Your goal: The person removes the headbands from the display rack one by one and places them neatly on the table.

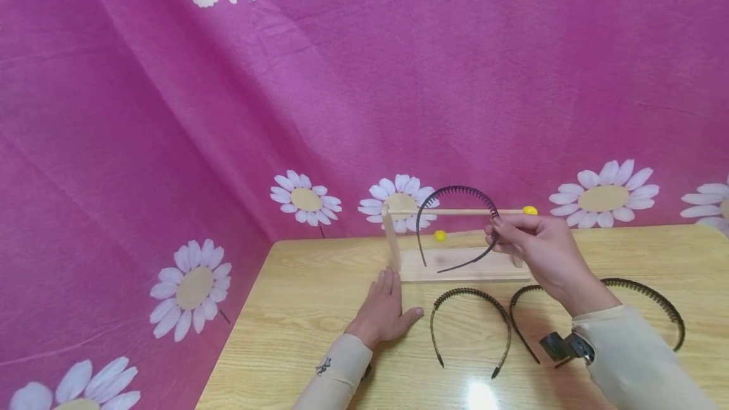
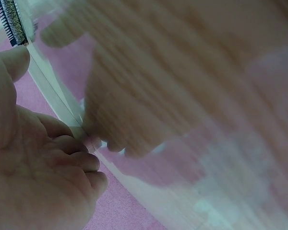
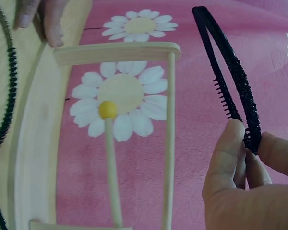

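Note:
My right hand pinches a black toothed headband between thumb and fingers, arch upward. In the head view the headband overlaps a wooden stand; the right wrist view shows the headband apart from the stand's upper rod. Yellow balls tip the upper rod and a second rod. Palm down on the table, my left hand has its fingertips at the left end of the stand's base, thumb spread. Another headband lies just right of that thumb.
Two more headbands lie on the wooden table at the right, one a dark headband and one a larger headband, partly hidden by my right forearm. A pink cloth with daisies hangs behind and left of the table.

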`<state>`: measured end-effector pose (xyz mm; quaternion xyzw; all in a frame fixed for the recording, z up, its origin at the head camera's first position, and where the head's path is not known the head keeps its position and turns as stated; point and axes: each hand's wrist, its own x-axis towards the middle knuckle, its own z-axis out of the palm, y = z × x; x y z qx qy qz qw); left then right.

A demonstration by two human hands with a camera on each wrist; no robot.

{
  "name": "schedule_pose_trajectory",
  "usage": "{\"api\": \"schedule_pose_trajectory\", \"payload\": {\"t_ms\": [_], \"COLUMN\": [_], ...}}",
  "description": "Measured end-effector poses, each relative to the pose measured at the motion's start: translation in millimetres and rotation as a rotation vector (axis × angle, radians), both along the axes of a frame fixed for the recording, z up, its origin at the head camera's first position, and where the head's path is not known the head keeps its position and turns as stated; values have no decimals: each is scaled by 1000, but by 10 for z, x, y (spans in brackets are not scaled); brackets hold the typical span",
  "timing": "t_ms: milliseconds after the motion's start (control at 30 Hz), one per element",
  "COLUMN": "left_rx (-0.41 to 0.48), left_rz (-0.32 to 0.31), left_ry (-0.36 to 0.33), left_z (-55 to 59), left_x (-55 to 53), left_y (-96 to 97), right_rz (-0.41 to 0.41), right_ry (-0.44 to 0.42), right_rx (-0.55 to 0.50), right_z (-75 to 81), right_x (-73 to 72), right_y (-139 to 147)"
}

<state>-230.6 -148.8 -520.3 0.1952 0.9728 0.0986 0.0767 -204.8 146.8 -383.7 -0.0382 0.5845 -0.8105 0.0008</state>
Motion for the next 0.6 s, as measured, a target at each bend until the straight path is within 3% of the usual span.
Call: {"api": "schedule_pose_trajectory", "payload": {"t_ms": [300, 600], "left_rx": [2, -11], "left_rz": [-6, 0], "left_ry": [3, 11], "left_z": [-22, -30], "left_x": [-6, -20], "left_y": [3, -1], "right_rz": [91, 136], "right_ry": [-84, -143], "right_rx": [58, 186], "right_z": [-276, -523], "right_x": [177, 287], "right_y": [111, 191]}}
